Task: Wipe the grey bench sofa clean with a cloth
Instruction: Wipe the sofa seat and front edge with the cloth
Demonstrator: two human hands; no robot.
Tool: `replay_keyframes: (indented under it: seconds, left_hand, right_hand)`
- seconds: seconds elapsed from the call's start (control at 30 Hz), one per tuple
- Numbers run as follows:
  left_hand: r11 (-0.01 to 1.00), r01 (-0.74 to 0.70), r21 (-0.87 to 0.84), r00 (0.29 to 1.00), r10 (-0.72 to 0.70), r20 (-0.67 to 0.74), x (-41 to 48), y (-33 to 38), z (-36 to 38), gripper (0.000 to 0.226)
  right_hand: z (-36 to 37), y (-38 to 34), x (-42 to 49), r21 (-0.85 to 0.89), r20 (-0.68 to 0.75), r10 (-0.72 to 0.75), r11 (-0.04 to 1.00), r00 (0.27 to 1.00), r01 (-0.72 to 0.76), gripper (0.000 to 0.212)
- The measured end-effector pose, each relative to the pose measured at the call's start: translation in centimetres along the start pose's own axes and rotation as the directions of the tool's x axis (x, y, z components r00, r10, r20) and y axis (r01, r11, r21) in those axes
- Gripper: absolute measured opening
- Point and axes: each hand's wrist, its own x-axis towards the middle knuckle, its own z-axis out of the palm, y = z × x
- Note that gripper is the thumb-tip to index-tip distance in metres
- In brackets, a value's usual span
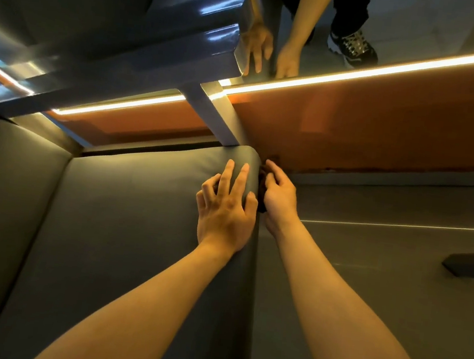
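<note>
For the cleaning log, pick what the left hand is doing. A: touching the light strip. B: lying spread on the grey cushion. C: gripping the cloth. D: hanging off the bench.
B: the left hand lies with fingers spread on the grey cushion, while the right hand grips the dark cloth beside it.

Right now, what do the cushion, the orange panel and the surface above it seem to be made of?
Cushion: probably grey faux leather over padding; smooth, matte, with soft rounded edges.
Orange panel: a hard glossy sheet, perhaps acrylic or lacquer; it shows faint reflections.
Surface above: likely mirror; it reflects the person's shoe.
</note>
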Motion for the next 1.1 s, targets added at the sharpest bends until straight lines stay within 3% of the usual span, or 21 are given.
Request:
replay_keyframes:
  seconds: [0.1,0.33,0.43,0.53,0.67,0.87,1.0,1.1]
  left_hand:
    - [1.0,-0.007,-0.014,1.0,0.007,-0.008,0.1,0.2,0.2,0.058]
    - [0.997,-0.02,-0.074,1.0,0.021,0.014,0.1,-0.1,-0.1,0.061]
    - [0.976,-0.056,-0.213,0.998,0.062,0.021,0.3,-0.4,-1.4,0.063]
    - [0.986,-0.154,-0.067,0.988,0.155,0.002,0.1,-3.1,-2.2,0.062]
    - [0.993,-0.015,-0.121,0.999,0.018,0.028,-0.6,-5.2,-1.6,0.057]
    - [0.957,0.016,-0.288,1.0,-0.017,-0.002,-0.4,-5.2,-1.0,0.065]
    - [0.909,-0.011,-0.416,1.0,-0.001,-0.028,-0.7,-5.5,-1.3,0.065]
    - [0.869,-0.024,-0.494,0.999,0.009,-0.032,-1.1,-5.6,-2.1,0.067]
  right_hand:
    - [0.2,-0.4,0.4,-0.062,0.027,-0.067,0.996,0.997,0.068,0.035]
    - [0.2,1.6,-5.1,-0.201,-0.064,-0.212,0.96,0.975,0.195,0.03]
    - [-0.3,0.6,-5.8,-0.32,-0.028,-0.303,0.906,0.953,0.278,0.034]
    - [0.7,-2.6,-4.5,-0.387,-0.007,-0.413,0.841,0.911,0.378,0.044]
    - [4.2,-3.9,-2.7,-0.581,0.097,-0.317,0.751,0.943,0.313,0.054]
    - [3.8,-1.3,-4.4,-0.736,0.215,-0.493,0.486,0.843,0.472,0.034]
    - [3.5,-0.7,-6.7,-0.773,0.289,-0.44,0.417,0.85,0.479,0.03]
    - [3.6,-0.8,-8.0,-0.795,0.281,-0.371,0.427,0.885,0.432,0.03]
